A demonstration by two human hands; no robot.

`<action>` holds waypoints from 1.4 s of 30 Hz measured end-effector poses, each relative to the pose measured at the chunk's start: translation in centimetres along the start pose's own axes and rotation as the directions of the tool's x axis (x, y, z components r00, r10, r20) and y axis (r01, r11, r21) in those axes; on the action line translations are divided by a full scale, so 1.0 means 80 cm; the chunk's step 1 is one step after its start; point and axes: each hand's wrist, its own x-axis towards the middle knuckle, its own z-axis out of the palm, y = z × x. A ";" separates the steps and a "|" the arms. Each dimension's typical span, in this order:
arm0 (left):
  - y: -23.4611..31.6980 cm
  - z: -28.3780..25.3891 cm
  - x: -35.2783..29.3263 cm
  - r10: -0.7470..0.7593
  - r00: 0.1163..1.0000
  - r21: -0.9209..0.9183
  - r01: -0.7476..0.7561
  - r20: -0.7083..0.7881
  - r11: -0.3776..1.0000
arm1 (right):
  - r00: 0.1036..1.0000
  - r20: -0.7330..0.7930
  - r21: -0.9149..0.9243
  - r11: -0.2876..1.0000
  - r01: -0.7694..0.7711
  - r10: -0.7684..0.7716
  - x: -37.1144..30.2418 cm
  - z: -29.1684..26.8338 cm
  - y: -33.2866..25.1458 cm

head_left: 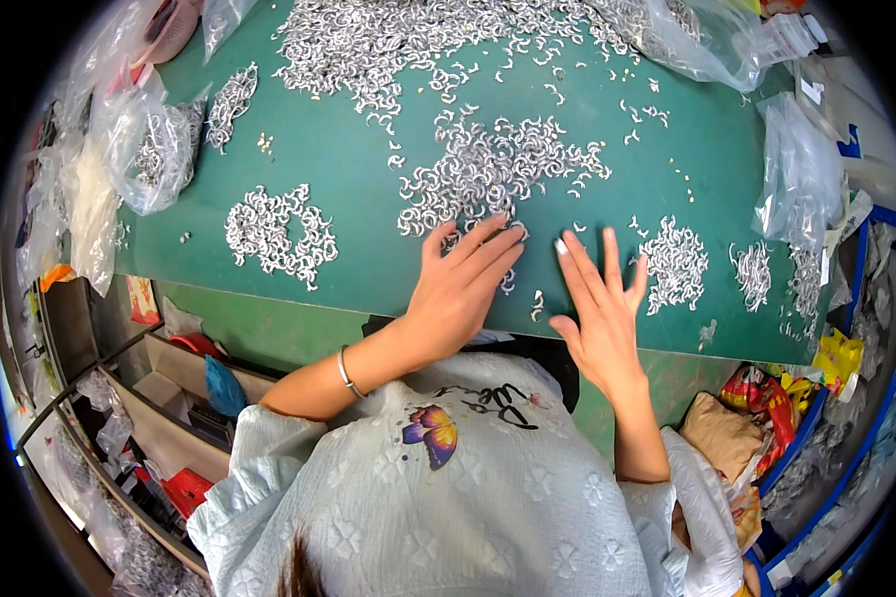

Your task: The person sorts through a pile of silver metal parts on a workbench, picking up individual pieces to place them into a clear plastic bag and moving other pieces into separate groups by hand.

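My left hand (465, 284) lies at the near edge of a middle pile of small curved silver metal pieces (488, 164). Its fingers are stretched out, and the tips touch or cover a few pieces. To its right my right hand (604, 313) is held flat with fingers spread, its fingertips over the green table top (368, 254). Just right of those fingers lies a smaller pile of the same pieces (675, 267). A few loose pieces (537, 305) sit between my two hands. I see nothing gripped in either hand.
A large heap of pieces (398, 50) covers the far side. At left lies a ring-shaped pile (279, 237), near a clear bag with pieces (159, 154). Small piles (752, 274) and an empty-looking clear bag (798, 179) are at right. An open drawer (169, 408) is below left.
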 end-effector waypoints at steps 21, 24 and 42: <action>0.003 0.008 -0.031 -0.034 0.999 -0.017 0.033 -0.030 0.999 | 0.995 0.045 0.140 0.986 0.086 -0.094 -0.001 0.001 -0.008; 0.001 0.002 -0.040 -0.034 0.999 0.003 0.034 0.008 0.999 | 0.991 0.094 0.125 0.989 0.078 -0.090 -0.004 0.002 -0.013; -0.006 -0.006 -0.053 -0.175 0.975 -0.080 0.165 -0.138 0.983 | 0.999 0.030 0.084 0.996 0.022 -0.024 -0.033 0.006 -0.020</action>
